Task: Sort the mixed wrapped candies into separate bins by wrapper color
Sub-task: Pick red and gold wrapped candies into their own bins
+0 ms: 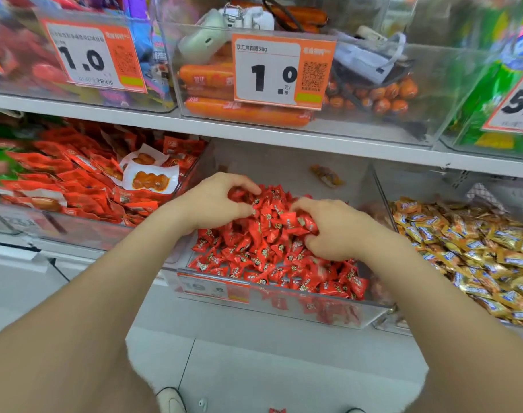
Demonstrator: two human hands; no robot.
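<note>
Both hands are in the middle bin (272,305) at centre frame, which is heaped with red candies (254,257). The left hand (215,201) sits at the upper left of the heap, fingers curled down and thumb drawn in, pinching a few red candies at the crest. The right hand (331,231) sits just right of centre, thumb over and fingers tucked under a small clutch of the same candies, so neither hand is free. The heap looks all 1 colour from here. The only odd item is a stray piece (325,175) on the bare floor of the bin behind the heap, toward upper centre. It is orange-brown and too blurred to say whether it is a candy. It lies beyond both hands and nearer the right, with its long axis running from upper left to lower right. The gold candies (462,248) fill the next bin at the right of the frame, just beside the right forearm, so I judge the right hand better placed both to reach the stray piece and to carry it there. It would first have to let go of its load. 1 red candy (276,410) lies on the floor at the bottom edge.
</note>
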